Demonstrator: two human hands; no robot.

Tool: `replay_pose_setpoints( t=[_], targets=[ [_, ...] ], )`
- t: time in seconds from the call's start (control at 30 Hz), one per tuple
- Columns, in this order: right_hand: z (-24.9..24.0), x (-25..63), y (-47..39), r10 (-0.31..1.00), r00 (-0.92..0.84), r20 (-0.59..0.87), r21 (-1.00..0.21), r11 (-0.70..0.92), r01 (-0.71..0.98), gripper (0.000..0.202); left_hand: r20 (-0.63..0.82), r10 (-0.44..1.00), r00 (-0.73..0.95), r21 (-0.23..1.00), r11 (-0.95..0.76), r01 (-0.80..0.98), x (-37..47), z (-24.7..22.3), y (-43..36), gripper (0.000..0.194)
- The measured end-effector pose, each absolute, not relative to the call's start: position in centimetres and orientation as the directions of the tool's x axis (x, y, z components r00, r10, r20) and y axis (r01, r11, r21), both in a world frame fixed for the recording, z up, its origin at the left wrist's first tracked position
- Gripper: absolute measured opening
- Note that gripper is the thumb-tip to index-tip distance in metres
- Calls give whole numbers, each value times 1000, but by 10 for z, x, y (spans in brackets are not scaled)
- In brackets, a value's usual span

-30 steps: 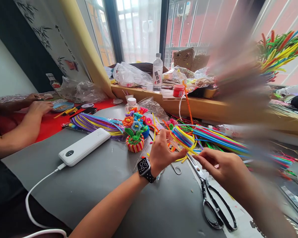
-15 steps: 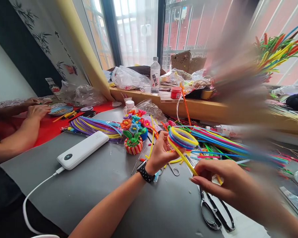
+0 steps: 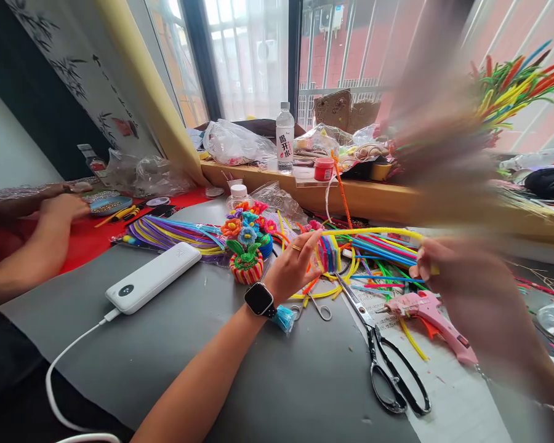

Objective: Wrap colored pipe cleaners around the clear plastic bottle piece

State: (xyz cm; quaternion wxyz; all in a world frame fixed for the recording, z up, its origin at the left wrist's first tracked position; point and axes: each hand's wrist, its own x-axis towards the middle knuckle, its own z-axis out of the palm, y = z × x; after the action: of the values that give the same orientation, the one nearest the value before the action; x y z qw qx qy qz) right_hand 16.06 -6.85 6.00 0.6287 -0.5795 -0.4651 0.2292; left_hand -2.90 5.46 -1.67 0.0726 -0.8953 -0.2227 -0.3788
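My left hand [image 3: 292,266], a watch on its wrist, is closed on a ring coiled from colored pipe cleaners [image 3: 329,253], with pink, blue and yellow bands. From its top a yellow pipe cleaner [image 3: 376,231] runs out to the right. My right hand [image 3: 457,271], partly blurred, pinches the far end of that strand, holding it nearly straight. Below the hands lie large black-handled scissors [image 3: 373,335] and a pink glue gun [image 3: 436,317]. Left of my left hand stands a small striped pot of pipe-cleaner flowers [image 3: 247,246].
A white power bank [image 3: 154,277] with a cable lies on the gray mat [image 3: 203,351]. Bundles of pipe cleaners [image 3: 178,237] lie behind it. A water bottle [image 3: 285,138] stands on the sill. Another person's hand [image 3: 67,206] is at the far left beside a blue tray [image 3: 111,206].
My right hand has moved right and upward, drawing the yellow strand out from the ring. My left hand has turned, so the ring faces sideways. The glue gun has come into sight.
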Motion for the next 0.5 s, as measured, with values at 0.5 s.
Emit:
replay_pose_setpoints(
  t=[0.5],
  targets=[
    [47, 204, -37, 601, 732, 319, -905, 422, 48, 40, 811, 365, 457, 247, -922, 298, -32, -19, 56, 78]
  ],
)
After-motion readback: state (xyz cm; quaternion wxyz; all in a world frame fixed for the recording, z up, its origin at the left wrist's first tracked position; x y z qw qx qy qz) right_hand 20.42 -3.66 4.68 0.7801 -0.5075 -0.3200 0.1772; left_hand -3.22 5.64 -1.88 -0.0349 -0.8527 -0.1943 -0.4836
